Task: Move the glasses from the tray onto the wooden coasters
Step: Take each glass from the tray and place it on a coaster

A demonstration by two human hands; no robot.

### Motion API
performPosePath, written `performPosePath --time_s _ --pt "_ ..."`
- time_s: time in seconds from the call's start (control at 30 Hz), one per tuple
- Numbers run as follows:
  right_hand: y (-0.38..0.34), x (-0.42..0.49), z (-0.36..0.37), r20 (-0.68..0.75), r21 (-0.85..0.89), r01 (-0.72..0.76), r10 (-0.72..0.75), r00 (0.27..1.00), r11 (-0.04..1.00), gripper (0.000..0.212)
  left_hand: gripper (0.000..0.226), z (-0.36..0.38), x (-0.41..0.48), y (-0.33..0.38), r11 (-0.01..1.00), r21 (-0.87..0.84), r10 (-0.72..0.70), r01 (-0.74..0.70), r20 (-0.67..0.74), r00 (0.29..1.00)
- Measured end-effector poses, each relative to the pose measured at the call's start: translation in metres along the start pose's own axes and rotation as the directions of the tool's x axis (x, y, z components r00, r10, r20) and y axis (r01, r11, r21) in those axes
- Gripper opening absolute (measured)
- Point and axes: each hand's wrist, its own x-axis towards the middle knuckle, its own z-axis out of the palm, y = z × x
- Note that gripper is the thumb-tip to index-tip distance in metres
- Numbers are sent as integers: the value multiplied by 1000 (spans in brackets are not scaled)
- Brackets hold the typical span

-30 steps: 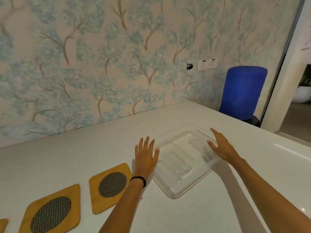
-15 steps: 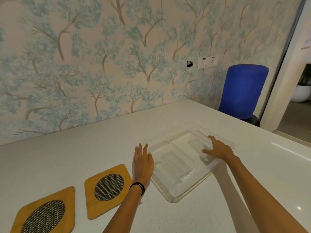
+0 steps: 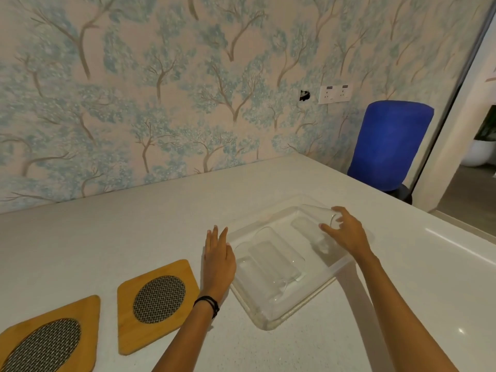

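Observation:
A clear plastic tray (image 3: pixel 268 322) lies on the white counter with clear glasses lying on their sides in it. My right hand (image 3: pixel 346 233) grips the rightmost glass (image 3: pixel 316 213) near its rim and tilts it up off the tray. Two more glasses (image 3: pixel 271 257) still lie flat in the tray's middle and left. My left hand (image 3: pixel 218 260) rests flat, fingers together, against the tray's left edge. Two wooden coasters with metal mesh centres sit to the left: one (image 3: pixel 157 304) beside my left wrist, another (image 3: pixel 48 342) at the lower left.
The white counter (image 3: pixel 134 229) runs back to a wall with tree-pattern wallpaper. A blue chair (image 3: pixel 389 143) stands past the counter's far right corner. A double socket (image 3: pixel 335 93) is on the wall.
My right hand has closed round the rightmost glass and raised its end off the tray. My left hand slid against the tray's left edge.

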Motion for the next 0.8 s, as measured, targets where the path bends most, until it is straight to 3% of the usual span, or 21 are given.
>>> performPosePath --time_s 0.2,0.4,0.8 --pt "-14 5 -8 -73 74 28 -23 997 997 64 45 0 0 -1 1000 -20 -20 21 18 1000" --pt "-23 10 -14 -90 6 62 -62 994 998 60 44 1 2 -1 999 -26 -24 25 21 999" --pt "-19 8 -12 -109 -23 -2 -1 994 1000 60 44 1 1 -1 998 -51 -28 29 14 1000"
